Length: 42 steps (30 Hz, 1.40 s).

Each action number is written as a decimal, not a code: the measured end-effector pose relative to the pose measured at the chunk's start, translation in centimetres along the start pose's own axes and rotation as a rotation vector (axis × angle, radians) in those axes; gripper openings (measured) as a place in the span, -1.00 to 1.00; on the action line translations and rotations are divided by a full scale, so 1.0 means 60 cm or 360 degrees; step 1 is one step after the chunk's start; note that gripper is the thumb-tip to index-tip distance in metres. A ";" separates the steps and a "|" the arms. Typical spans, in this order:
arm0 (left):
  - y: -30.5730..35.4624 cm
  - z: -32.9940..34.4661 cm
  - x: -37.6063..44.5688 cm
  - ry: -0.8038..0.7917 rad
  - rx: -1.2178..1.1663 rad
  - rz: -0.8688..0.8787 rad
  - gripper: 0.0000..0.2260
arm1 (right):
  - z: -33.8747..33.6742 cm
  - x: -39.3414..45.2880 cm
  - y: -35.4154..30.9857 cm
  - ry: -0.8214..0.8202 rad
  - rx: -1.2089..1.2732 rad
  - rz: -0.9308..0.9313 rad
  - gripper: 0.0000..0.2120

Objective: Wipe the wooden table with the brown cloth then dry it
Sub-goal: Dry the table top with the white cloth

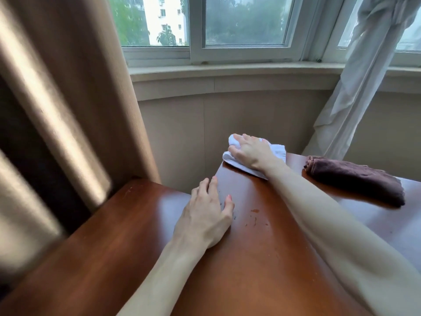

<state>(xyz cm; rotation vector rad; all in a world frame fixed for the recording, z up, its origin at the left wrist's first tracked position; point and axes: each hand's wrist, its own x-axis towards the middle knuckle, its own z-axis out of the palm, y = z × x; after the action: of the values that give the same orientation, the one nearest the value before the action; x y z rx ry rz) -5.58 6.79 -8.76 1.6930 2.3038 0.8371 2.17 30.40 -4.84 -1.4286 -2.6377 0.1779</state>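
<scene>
The glossy wooden table point(262, 258) fills the lower half of the view. My right hand point(248, 151) presses a white cloth point(276, 150) flat against the table's far corner, with the fingers spread over the cloth. My left hand point(205, 215) lies flat on the table nearer to me, fingers straight, holding nothing. The brown cloth point(355, 179) lies rolled up on the table at the far right, apart from both hands. A few small marks point(255, 218) show on the wood between my arms.
A beige curtain point(68, 99) hangs close at the left, beside the table's left edge. A white sheer curtain point(355, 87) hangs at the back right. Behind the table runs a curved wall under a window sill point(227, 71).
</scene>
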 end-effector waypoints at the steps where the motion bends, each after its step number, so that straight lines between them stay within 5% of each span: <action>1: 0.000 0.000 0.001 -0.0006 0.0002 -0.0009 -0.37 | 0.001 -0.004 -0.001 0.0013 -0.0022 -0.0023 -0.58; 16: 0.023 -0.052 -0.025 -0.0170 -0.0376 -0.0108 -0.26 | -0.004 -0.259 -0.048 -0.0180 -0.0036 -0.0711 -0.38; 28: 0.003 -0.003 -0.002 -0.0075 -0.0147 -0.0071 -0.17 | -0.004 -0.012 -0.001 0.0019 -0.0053 -0.0147 -0.71; 30: 0.002 -0.004 0.001 -0.0084 -0.0153 -0.0071 -0.18 | 0.001 -0.004 -0.006 0.0044 -0.0047 -0.0115 -0.60; 42: -0.002 -0.092 -0.050 -0.0303 -0.0481 -0.0346 -0.56 | 0.029 -0.225 -0.122 -0.0069 0.0085 -0.0488 -0.43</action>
<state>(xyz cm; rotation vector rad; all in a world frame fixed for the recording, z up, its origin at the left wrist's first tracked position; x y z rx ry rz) -7.08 2.12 -4.82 1.3092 2.0656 0.8832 3.16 15.04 -6.19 -0.9979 -2.8199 0.2455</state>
